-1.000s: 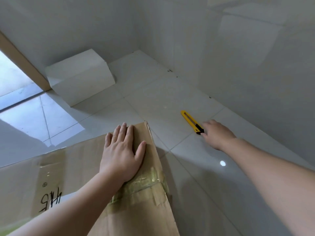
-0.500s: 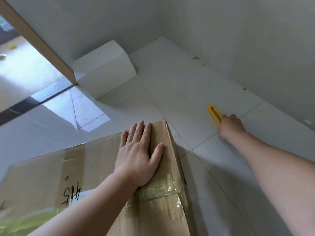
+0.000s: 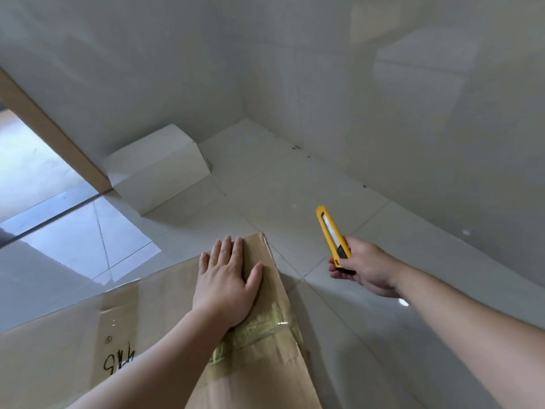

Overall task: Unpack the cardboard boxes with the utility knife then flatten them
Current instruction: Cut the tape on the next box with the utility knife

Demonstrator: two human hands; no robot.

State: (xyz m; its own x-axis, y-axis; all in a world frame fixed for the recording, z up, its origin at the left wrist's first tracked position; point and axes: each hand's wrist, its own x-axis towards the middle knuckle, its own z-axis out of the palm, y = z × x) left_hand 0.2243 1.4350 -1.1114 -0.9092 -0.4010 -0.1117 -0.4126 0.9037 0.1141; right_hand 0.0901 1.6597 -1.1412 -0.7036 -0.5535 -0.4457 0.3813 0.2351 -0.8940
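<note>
While both hands are in view, scene: tiled floor [image 3: 295,184] in a room corner, pale walls far and right.
left hand: left hand [image 3: 225,283] lies flat, palm down, on the cardboard box [image 3: 165,326]; fingers [image 3: 228,249] straight and close together, thumb spread to the right, grasping nothing, just pressing on the top face near its far right corner.
right hand: right hand [image 3: 361,268] held above the floor, right of the box and apart from it; fingers curled round the handle of the utility knife [image 3: 331,233], clenched on it.
knife: yellow body, black slider just above the grip, tip pointing far and slightly left, tilted up off the floor; cannot tell if the blade is out.
box position: brown, fills the near left of the view, far right corner just beyond the left fingertips; top still closed.
tape: clear shiny tape [image 3: 259,326] crosses the top under the heel of the left hand and runs over the right edge.
marking: handwritten dark numerals [image 3: 119,360] on the top face, near left, partly covered by the forearm; a small round stamp above them.
white box: white box [image 3: 159,166] on the floor far left, against the wall, well apart from the brown one.
door frame: tan door frame [image 3: 50,134] far left, touching the white box's left end; bright floor beyond it.
</note>
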